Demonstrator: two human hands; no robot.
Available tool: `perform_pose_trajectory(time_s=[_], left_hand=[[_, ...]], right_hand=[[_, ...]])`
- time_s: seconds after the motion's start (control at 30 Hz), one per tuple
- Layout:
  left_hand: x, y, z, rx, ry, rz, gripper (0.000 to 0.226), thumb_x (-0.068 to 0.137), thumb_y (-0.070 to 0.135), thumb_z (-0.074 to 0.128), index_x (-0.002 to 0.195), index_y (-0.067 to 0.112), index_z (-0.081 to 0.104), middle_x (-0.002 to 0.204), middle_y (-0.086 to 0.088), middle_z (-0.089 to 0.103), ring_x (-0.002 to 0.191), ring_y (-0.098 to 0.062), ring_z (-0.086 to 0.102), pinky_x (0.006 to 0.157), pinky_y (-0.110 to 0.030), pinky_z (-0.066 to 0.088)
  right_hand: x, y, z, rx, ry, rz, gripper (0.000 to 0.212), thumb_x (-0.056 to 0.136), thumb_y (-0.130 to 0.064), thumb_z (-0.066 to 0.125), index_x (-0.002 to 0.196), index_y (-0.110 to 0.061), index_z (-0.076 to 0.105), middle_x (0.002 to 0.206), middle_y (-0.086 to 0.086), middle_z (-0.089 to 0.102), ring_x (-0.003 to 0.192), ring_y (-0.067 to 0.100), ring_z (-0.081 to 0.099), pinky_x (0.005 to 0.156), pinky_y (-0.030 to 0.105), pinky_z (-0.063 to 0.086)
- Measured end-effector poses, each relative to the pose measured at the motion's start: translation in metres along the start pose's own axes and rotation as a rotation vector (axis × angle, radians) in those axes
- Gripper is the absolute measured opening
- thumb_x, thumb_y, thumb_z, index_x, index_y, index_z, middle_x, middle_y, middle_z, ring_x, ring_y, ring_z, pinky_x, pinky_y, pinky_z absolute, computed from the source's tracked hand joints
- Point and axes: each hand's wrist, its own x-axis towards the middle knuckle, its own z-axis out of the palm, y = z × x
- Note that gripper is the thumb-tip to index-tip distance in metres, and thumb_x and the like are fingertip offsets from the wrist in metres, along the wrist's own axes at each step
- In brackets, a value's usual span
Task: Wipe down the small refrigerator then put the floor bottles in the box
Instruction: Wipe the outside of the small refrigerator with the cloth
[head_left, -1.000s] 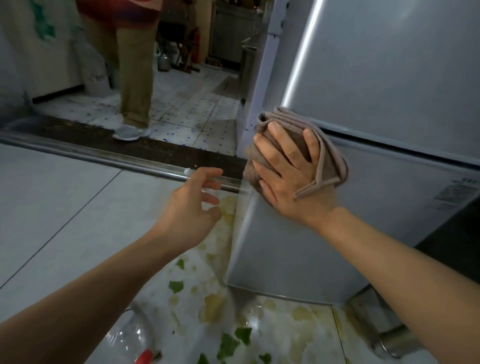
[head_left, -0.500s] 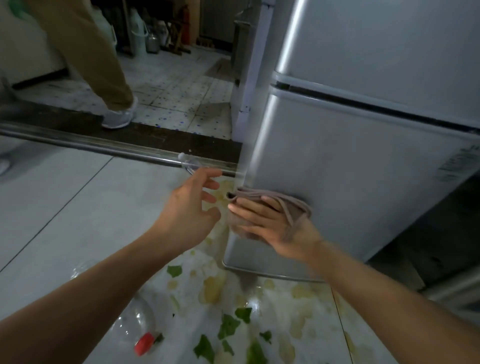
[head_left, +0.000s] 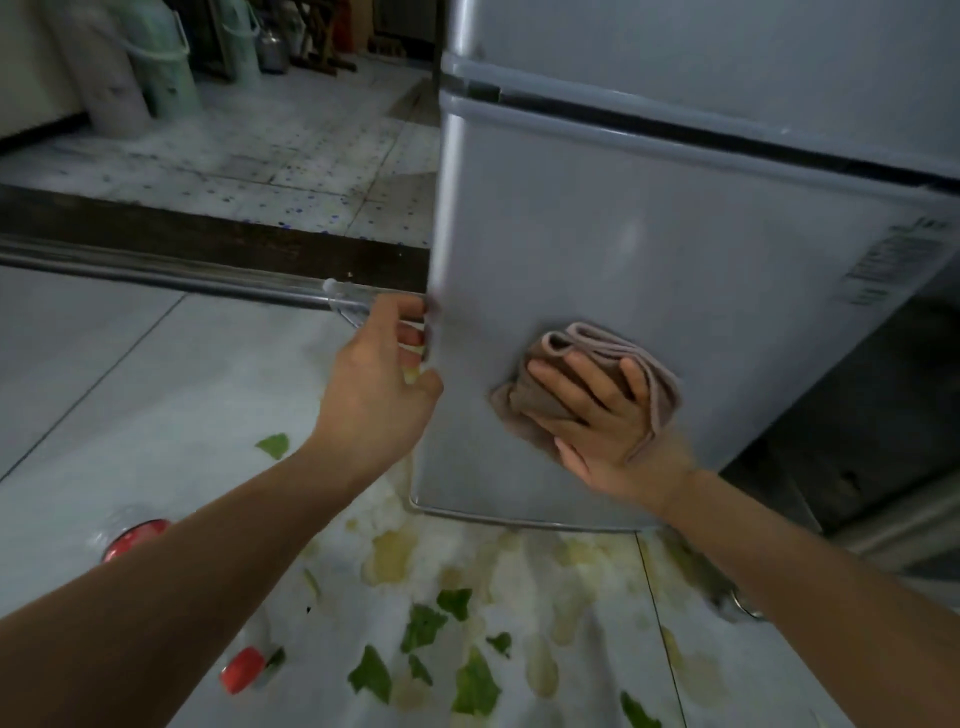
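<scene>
The small grey refrigerator (head_left: 649, 249) fills the upper right. My right hand (head_left: 597, 415) presses a folded brownish cloth (head_left: 540, 400) flat against its lower door, fingers straight, with a cloth edge looped over the hand's outer side. My left hand (head_left: 379, 384) grips the lower door's left edge: fingers go behind it, thumb lies at the front. A clear plastic bottle lies on the floor at lower left, mostly hidden by my left forearm; its red cap (head_left: 243, 669) and red label (head_left: 136, 535) show. No box is in view.
Green leaf scraps (head_left: 423, 626) and yellowish stains cover the pale floor in front of the fridge. A steel threshold rail (head_left: 166, 278) crosses the left. Tall pale containers (head_left: 156, 62) stand in the far tiled room. A metal object (head_left: 745, 608) lies by my right forearm.
My right hand has slid the cloth down the door, then rightward across the lower panel. My left hand has closed onto the door's left edge. The person in the far room has left view.
</scene>
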Motion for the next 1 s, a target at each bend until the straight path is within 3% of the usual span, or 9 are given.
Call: perform_pose_trajectory(time_s=[0.13, 0.2, 0.27, 0.4, 0.5, 0.63, 0.77, 0.87, 1.0], left_hand=[[-0.004, 0.007, 0.004, 0.018, 0.037, 0.0, 0.047, 0.08, 0.011, 0.066, 0.117, 0.028, 0.043, 0.095, 0.01, 0.057, 0.082, -0.008, 0.057, 0.071, -0.021, 0.041], [-0.005, 0.007, 0.008, 0.033, 0.054, 0.008, 0.046, 0.08, 0.011, 0.066, 0.113, 0.03, 0.041, 0.096, 0.008, 0.057, 0.081, -0.009, 0.056, 0.072, -0.021, 0.041], [-0.004, 0.006, 0.011, 0.058, 0.09, 0.023, 0.046, 0.08, 0.011, 0.066, 0.107, 0.032, 0.036, 0.098, 0.006, 0.056, 0.08, -0.009, 0.054, 0.065, -0.015, 0.038], [-0.001, 0.007, 0.021, 0.096, 0.162, -0.012, 0.044, 0.082, 0.021, 0.067, 0.104, 0.035, 0.031, 0.102, 0.007, 0.055, 0.084, -0.012, 0.055, 0.069, -0.027, 0.041], [0.002, 0.005, 0.026, 0.103, 0.19, -0.019, 0.043, 0.082, 0.025, 0.067, 0.111, 0.029, 0.035, 0.103, 0.005, 0.055, 0.084, -0.014, 0.055, 0.071, -0.03, 0.04], [0.002, 0.0, 0.024, 0.104, 0.178, 0.0, 0.043, 0.082, 0.025, 0.067, 0.112, 0.025, 0.036, 0.104, 0.001, 0.056, 0.082, -0.018, 0.056, 0.071, -0.032, 0.041], [0.003, -0.001, 0.025, 0.088, 0.181, 0.024, 0.042, 0.082, 0.024, 0.067, 0.109, 0.027, 0.035, 0.102, 0.001, 0.055, 0.074, -0.008, 0.053, 0.064, -0.025, 0.039], [0.001, -0.004, 0.027, 0.089, 0.197, 0.035, 0.043, 0.082, 0.023, 0.067, 0.113, 0.024, 0.037, 0.104, -0.002, 0.055, 0.076, -0.014, 0.055, 0.067, -0.026, 0.039], [-0.002, -0.006, 0.03, 0.07, 0.209, 0.028, 0.043, 0.084, 0.024, 0.065, 0.115, 0.026, 0.035, 0.108, -0.002, 0.054, 0.086, -0.019, 0.056, 0.072, -0.033, 0.041]], right_hand=[[-0.011, 0.033, -0.001, 0.039, 0.017, -0.101, 0.038, 0.099, -0.026, 0.037, 0.134, -0.025, 0.052, 0.151, -0.008, 0.029, 0.141, 0.013, 0.026, 0.116, 0.036, 0.009], [-0.014, 0.062, -0.008, -0.018, 0.037, 0.018, 0.04, 0.104, -0.029, 0.026, 0.142, -0.027, 0.036, 0.159, -0.011, 0.004, 0.146, 0.01, 0.006, 0.118, 0.036, -0.004], [-0.016, 0.075, -0.011, -0.13, 0.064, 0.159, 0.049, 0.102, -0.033, 0.033, 0.149, -0.033, 0.02, 0.16, -0.01, -0.002, 0.147, 0.014, 0.0, 0.116, 0.044, -0.007], [-0.025, 0.049, -0.009, -0.015, 0.046, 0.238, 0.042, 0.099, -0.031, 0.036, 0.141, -0.034, 0.037, 0.157, -0.003, 0.02, 0.147, 0.02, 0.0, 0.114, 0.049, -0.004], [-0.054, 0.033, -0.003, 0.036, -0.031, 0.052, 0.028, 0.1, -0.026, 0.032, 0.125, -0.03, 0.044, 0.154, -0.006, 0.028, 0.146, 0.019, 0.011, 0.114, 0.043, 0.003], [-0.071, 0.044, -0.01, 0.068, -0.09, -0.092, 0.046, 0.09, -0.016, 0.056, 0.135, -0.023, 0.05, 0.14, 0.002, 0.05, 0.141, 0.02, 0.026, 0.112, 0.04, 0.018], [-0.063, 0.087, -0.026, 0.025, -0.037, 0.152, 0.053, 0.09, -0.02, 0.042, 0.143, -0.023, 0.034, 0.159, -0.001, 0.01, 0.146, 0.019, 0.007, 0.117, 0.038, -0.001], [-0.062, 0.106, -0.022, -0.031, 0.042, 0.386, 0.054, 0.098, -0.031, 0.04, 0.149, -0.03, 0.02, 0.153, 0.007, 0.013, 0.141, 0.029, 0.008, 0.116, 0.046, -0.001], [-0.078, 0.047, -0.002, 0.069, -0.024, 0.633, 0.057, 0.096, -0.038, 0.036, 0.148, -0.019, 0.02, 0.15, 0.018, 0.013, 0.138, 0.044, 0.009, 0.112, 0.061, 0.005]])
